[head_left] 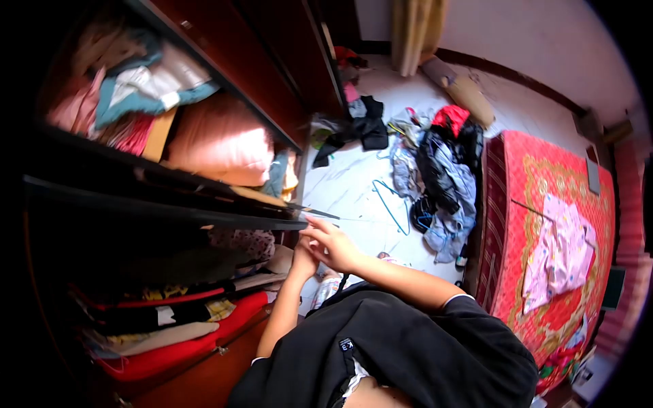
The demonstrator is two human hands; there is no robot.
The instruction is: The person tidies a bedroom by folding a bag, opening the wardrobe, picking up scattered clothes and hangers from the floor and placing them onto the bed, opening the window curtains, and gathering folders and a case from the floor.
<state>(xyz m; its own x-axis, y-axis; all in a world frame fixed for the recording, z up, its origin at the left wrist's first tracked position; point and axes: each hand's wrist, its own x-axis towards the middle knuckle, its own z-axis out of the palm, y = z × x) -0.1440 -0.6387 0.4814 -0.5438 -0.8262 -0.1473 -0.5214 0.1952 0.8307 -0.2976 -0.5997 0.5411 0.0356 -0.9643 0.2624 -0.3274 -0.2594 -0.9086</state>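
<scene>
Here's the dark wardrobe [252,41], towering on my left, bright light spilling into its upper part! Below me gleams the floor [340,180], white with grey veins. Red patterned bed [511,224] on my right, pale wall [530,41] beyond, dark skirting [503,75] at its foot, beige curtain [411,34] hanging ahead!

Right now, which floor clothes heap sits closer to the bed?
The larger heap, with a bright red garment at its far end, right beside the bed. The smaller, mostly black heap lies by the wardrobe.
</scene>
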